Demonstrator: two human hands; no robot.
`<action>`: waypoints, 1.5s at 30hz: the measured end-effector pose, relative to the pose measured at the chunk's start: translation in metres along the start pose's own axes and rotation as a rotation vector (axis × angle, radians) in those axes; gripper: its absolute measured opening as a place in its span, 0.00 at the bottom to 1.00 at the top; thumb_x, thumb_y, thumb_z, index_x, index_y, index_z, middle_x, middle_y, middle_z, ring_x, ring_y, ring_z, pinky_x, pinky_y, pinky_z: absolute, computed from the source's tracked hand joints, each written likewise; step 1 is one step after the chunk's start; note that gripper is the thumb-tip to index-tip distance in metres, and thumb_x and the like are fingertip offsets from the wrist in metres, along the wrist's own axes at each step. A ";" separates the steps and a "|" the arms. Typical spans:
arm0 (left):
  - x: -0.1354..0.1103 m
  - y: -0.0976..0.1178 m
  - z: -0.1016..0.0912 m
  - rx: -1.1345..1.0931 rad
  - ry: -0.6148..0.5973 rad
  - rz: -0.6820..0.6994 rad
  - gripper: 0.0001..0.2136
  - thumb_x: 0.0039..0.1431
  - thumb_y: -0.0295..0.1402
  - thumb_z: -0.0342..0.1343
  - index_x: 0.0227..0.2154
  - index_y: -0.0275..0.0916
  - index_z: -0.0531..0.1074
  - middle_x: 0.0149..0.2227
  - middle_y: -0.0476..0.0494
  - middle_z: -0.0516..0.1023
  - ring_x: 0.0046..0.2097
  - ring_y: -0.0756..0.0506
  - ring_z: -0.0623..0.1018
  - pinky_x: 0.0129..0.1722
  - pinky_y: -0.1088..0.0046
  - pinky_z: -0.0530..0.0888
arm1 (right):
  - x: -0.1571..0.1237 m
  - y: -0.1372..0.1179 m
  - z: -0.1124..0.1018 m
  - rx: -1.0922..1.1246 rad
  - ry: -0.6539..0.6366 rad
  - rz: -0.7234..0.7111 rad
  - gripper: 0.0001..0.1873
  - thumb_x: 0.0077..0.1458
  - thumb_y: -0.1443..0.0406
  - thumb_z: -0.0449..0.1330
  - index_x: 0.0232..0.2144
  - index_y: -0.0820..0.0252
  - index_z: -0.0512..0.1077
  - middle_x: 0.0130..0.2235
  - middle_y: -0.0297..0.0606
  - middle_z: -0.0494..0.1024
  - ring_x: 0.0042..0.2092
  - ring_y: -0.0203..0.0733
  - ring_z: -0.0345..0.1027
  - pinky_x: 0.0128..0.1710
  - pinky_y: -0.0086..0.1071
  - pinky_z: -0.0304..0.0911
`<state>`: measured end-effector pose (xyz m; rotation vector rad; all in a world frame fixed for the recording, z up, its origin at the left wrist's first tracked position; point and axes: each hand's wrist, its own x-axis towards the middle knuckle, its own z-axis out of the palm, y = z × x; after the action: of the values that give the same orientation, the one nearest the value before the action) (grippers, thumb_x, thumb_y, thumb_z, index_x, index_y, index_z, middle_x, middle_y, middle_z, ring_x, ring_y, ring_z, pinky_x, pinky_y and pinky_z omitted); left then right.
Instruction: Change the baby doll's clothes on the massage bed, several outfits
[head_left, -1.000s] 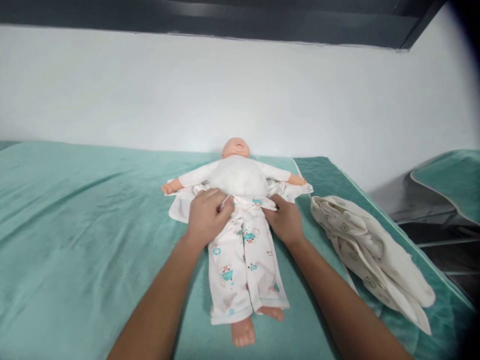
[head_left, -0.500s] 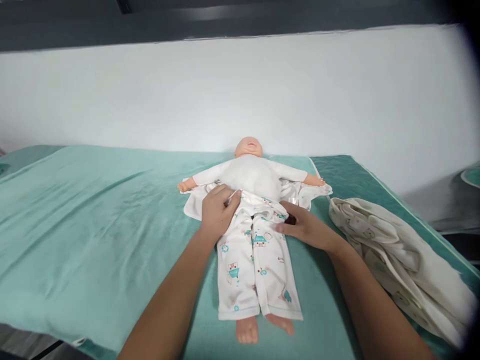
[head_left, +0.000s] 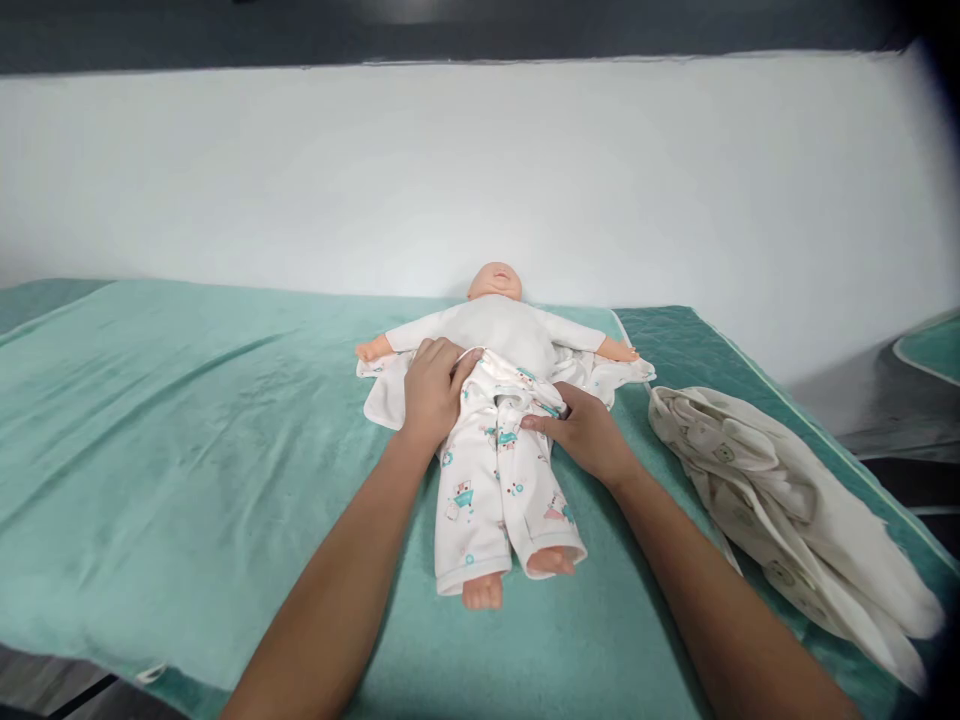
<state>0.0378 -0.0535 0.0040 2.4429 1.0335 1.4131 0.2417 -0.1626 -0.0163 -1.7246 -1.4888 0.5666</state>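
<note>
A baby doll (head_left: 510, 330) lies on its back, head toward the wall and arms spread. Printed white baby pants (head_left: 472, 470) cover its legs, with both feet poking out of the cuffs. My left hand (head_left: 435, 390) pinches the waistband at the doll's hip on the left side. On the other hip, my right hand (head_left: 589, 430) grips the pants' side, thumb on top and fingers tucked behind the cloth. A printed white top (head_left: 386, 395) is spread under the doll's torso and arms.
A folded cream cloth (head_left: 787, 500) with bear prints lies to the right. Light green sheet (head_left: 187, 450) covers the bed, over a darker quilted cover (head_left: 660, 340). A white wall (head_left: 300, 180) stands behind the doll's head.
My right hand has shifted left and slightly up with the pants' side. The leg on the right is now raised, its cuff higher and opened toward me. My left hand keeps its hold.
</note>
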 end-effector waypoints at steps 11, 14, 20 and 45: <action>-0.040 0.023 -0.027 -0.113 -0.073 -0.107 0.20 0.68 0.39 0.50 0.19 0.41 0.57 0.22 0.50 0.62 0.31 0.47 0.65 0.33 0.66 0.63 | -0.005 0.010 0.003 -0.107 0.079 -0.089 0.14 0.52 0.54 0.62 0.36 0.56 0.75 0.33 0.32 0.77 0.34 0.41 0.65 0.34 0.32 0.56; -0.066 0.036 -0.038 -0.116 -0.084 -0.165 0.20 0.69 0.39 0.48 0.21 0.41 0.56 0.23 0.50 0.62 0.30 0.47 0.65 0.32 0.67 0.62 | -0.006 0.011 0.004 -0.141 0.070 -0.148 0.09 0.51 0.61 0.58 0.34 0.57 0.75 0.36 0.34 0.78 0.36 0.41 0.67 0.37 0.32 0.57; -0.085 0.039 -0.043 -0.085 -0.126 -0.169 0.13 0.69 0.42 0.48 0.30 0.42 0.65 0.30 0.48 0.70 0.36 0.45 0.68 0.38 0.65 0.65 | -0.020 0.001 0.004 -0.195 0.104 -0.144 0.07 0.52 0.62 0.56 0.30 0.57 0.73 0.34 0.33 0.77 0.35 0.40 0.66 0.35 0.32 0.55; -0.133 0.080 -0.105 -0.238 -0.523 -0.187 0.28 0.53 0.50 0.65 0.52 0.43 0.67 0.51 0.40 0.72 0.53 0.39 0.71 0.51 0.59 0.72 | -0.087 -0.037 0.005 -0.108 -0.014 -0.192 0.09 0.57 0.60 0.60 0.39 0.55 0.69 0.44 0.35 0.71 0.46 0.43 0.67 0.47 0.34 0.60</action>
<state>-0.0504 -0.2188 0.0010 2.2805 0.8786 0.7278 0.1962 -0.2442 -0.0039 -1.6374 -1.6998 0.4049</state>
